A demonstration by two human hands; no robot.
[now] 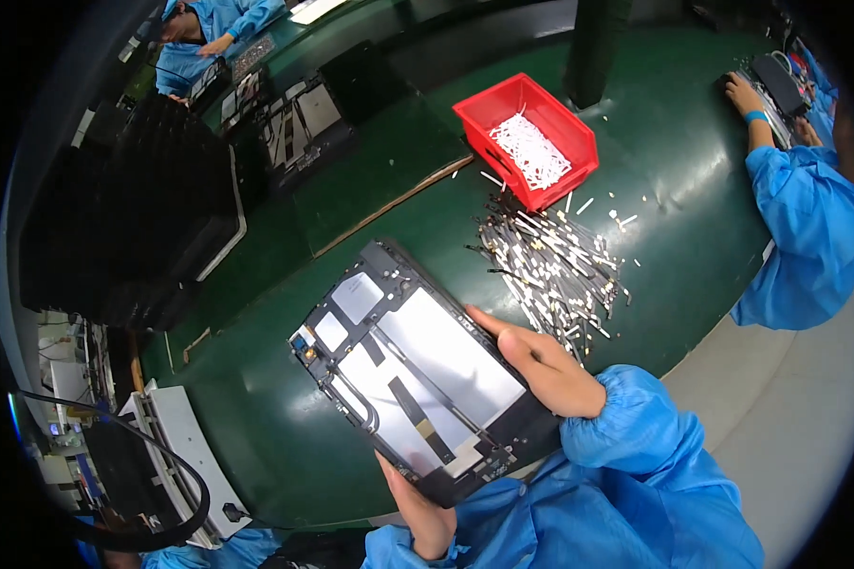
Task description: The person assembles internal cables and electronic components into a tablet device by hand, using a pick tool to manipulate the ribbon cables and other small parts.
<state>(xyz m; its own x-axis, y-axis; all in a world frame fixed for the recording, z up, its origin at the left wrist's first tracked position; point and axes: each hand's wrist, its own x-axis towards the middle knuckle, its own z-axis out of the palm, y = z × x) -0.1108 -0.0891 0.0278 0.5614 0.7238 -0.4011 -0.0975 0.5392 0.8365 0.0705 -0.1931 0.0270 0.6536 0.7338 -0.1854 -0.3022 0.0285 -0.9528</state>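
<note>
An opened tablet housing (417, 370), black-framed with silver inner plates and dark ribbon cables, is held tilted in front of me over the green table. My left hand (421, 512) grips its near lower edge, fingers hidden underneath. On the right long edge, my right hand (546, 372) holds it with the thumb bent near the rim and a finger stretched along the side. Just beyond lies a loose pile of thin black and white strips (555, 270), apparently flex cables. Behind that pile stands a red plastic bin (571, 142) holding small white pieces.
A tall stack of black trays (133, 209) stands at the left. Another opened tablet (304, 123) lies farther back. Co-workers in blue sleeves (797, 209) work at the right and far left. A white device with a cable (194, 455) sits lower left; a dark post (596, 52) rises behind the bin.
</note>
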